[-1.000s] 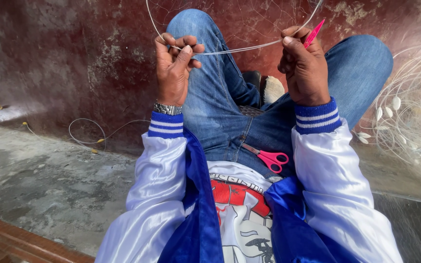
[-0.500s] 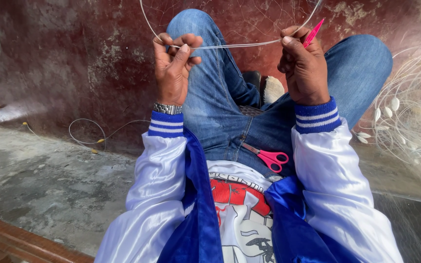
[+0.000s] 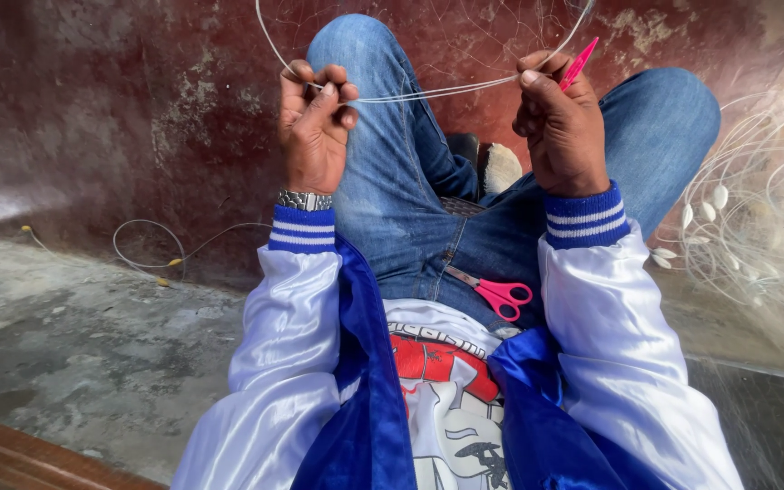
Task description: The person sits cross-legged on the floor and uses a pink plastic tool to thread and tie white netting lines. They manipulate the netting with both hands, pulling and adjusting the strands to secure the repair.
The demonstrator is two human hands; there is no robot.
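Note:
I sit with my knees up in blue jeans. My left hand [image 3: 315,127] pinches a thin white line [image 3: 437,91] that runs taut across to my right hand [image 3: 560,127]. The right hand grips the same line together with a slim pink netting needle [image 3: 579,63] that sticks up past the fingers. Both ends of the line curve upward out of view, with fine net threads above my knees. Pink-handled scissors [image 3: 492,292] lie on my lap between my forearms.
A heap of fine white net with small oval floats [image 3: 737,218] lies at the right. A loose loop of line with yellow bits [image 3: 151,249] rests on the concrete floor at the left. A worn dark red wall stands ahead. A wooden edge [image 3: 11,458] shows bottom left.
Both hands have stayed nearly in place; the line between them has shifted slightly and looks a little straighter.

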